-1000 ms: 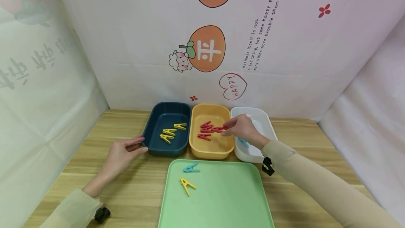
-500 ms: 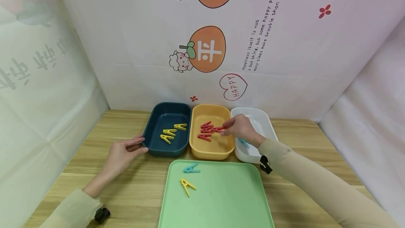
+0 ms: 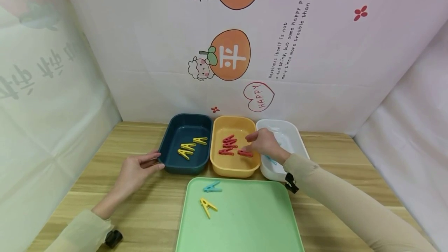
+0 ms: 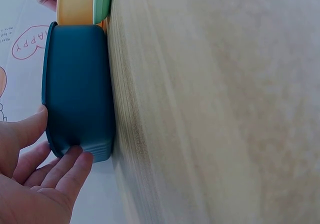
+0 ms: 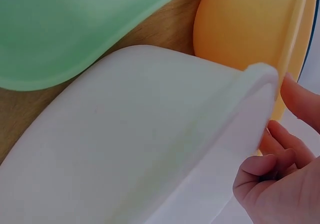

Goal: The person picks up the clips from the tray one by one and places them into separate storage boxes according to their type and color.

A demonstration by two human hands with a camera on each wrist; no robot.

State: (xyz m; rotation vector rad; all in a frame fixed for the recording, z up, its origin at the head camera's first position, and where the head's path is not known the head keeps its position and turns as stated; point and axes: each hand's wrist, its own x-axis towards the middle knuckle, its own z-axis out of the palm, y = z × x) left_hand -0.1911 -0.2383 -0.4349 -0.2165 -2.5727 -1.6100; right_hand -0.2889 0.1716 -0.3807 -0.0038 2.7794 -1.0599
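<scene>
My right hand (image 3: 266,143) hovers over the yellow bin (image 3: 232,172), thumb and index finger apart. Beneath its fingertips a red clothespin (image 3: 245,153) lies in that bin, apart from several other red clothespins (image 3: 228,145). With thumb and fingers, my left hand (image 3: 134,172) holds the near-left corner of the dark blue bin (image 4: 80,84). Three yellow clothespins (image 3: 187,147) lie in this bin. On the green tray (image 3: 241,221) are one light blue clothespin (image 3: 212,187) and one yellow clothespin (image 3: 208,207). The right hand partly hides the white bin (image 5: 125,119) and its light blue clothespins (image 3: 270,159).
The three bins stand side by side against a printed white cloth backdrop (image 3: 157,49). The tray lies in front of them on a wood-grain table (image 3: 150,213). White cloth also hangs at the left and right sides.
The right hand has let go of the red clothespin, which now lies nearer the front of the yellow bin. Its fingers have spread. The left hand stays at the dark blue bin.
</scene>
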